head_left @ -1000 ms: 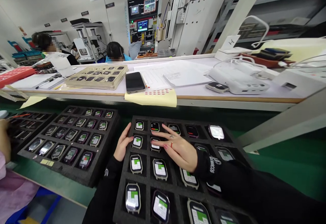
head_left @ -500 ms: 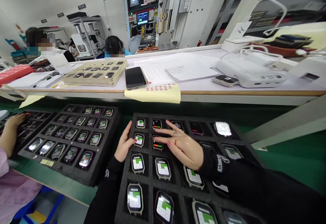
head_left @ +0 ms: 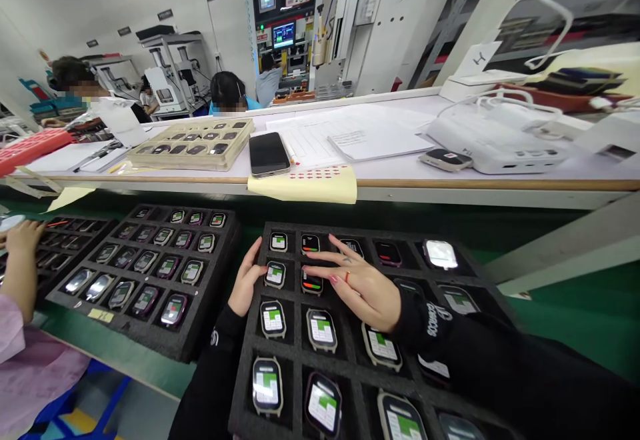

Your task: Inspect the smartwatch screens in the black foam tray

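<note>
A black foam tray (head_left: pixel 295 353) in front of me holds rows of smartwatch bodies in square pockets, many with lit green-and-white screens. My right hand (head_left: pixel 367 287) lies over the tray with fingers spread. Two of its fingertips are at the left ends of two watches, the upper watch (head_left: pixel 311 245) and the lower watch (head_left: pixel 313 281), both showing red-orange and green bars. At the tray's left edge rests my left hand (head_left: pixel 246 283), fingers extended and thumb at the edge of a watch (head_left: pixel 275 274) with a green-and-white screen. Neither hand grips anything.
Another foam tray of watches (head_left: pixel 187 297) stands to the left. Beyond it a co-worker's arm (head_left: pixel 20 267) reaches over a further tray. The shelf above carries a phone (head_left: pixel 269 154), papers (head_left: pixel 375 140), a cream tray (head_left: pixel 227 150) and a white device (head_left: pixel 500 140). A slanted post rises at right.
Both my hands keep nearly the same place on the tray. The view has shifted slightly, and the co-worker's hand at far left has moved left.
</note>
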A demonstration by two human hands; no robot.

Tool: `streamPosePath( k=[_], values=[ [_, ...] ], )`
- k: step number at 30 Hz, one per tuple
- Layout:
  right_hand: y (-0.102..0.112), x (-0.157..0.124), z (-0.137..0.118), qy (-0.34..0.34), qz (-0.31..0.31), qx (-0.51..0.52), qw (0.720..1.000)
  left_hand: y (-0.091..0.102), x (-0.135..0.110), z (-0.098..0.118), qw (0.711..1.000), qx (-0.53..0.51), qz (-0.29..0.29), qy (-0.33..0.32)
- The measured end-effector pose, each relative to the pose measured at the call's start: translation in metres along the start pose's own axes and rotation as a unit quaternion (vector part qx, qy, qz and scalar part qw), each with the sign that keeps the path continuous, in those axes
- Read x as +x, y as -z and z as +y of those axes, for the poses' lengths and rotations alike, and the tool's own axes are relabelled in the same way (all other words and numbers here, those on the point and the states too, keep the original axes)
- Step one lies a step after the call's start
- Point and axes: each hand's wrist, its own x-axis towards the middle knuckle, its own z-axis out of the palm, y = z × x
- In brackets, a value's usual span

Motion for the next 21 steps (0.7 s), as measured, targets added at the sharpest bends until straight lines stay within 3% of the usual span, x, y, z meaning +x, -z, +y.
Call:
streamPosePath(
  k=[3, 7, 12, 15, 21],
  values=[
    [0.002, 0.000, 0.002, 0.002, 0.010, -0.006, 1.000, -0.001, 0.001, 0.002, 1.000, 0.011, 0.016, -0.011],
    [0.005, -0.001, 0.003, -0.002, 0.020, -0.015, 1.000, 0.000, 0.002, 0.009, 0.992, 0.103, 0.043, -0.060],
    [0.005, -0.001, 0.006, -0.006, 0.029, -0.019, 0.999, 0.000, 0.000, 0.023, 0.934, 0.316, 0.044, -0.163],
    [0.005, -0.001, 0.006, -0.007, 0.029, -0.022, 0.999, 0.000, 0.000, 0.029, 0.906, 0.387, 0.028, -0.168],
    [0.006, -0.001, 0.008, -0.005, 0.023, -0.025, 0.999, -0.003, 0.001, 0.033, 0.881, 0.449, 0.006, -0.146]
  ],
)
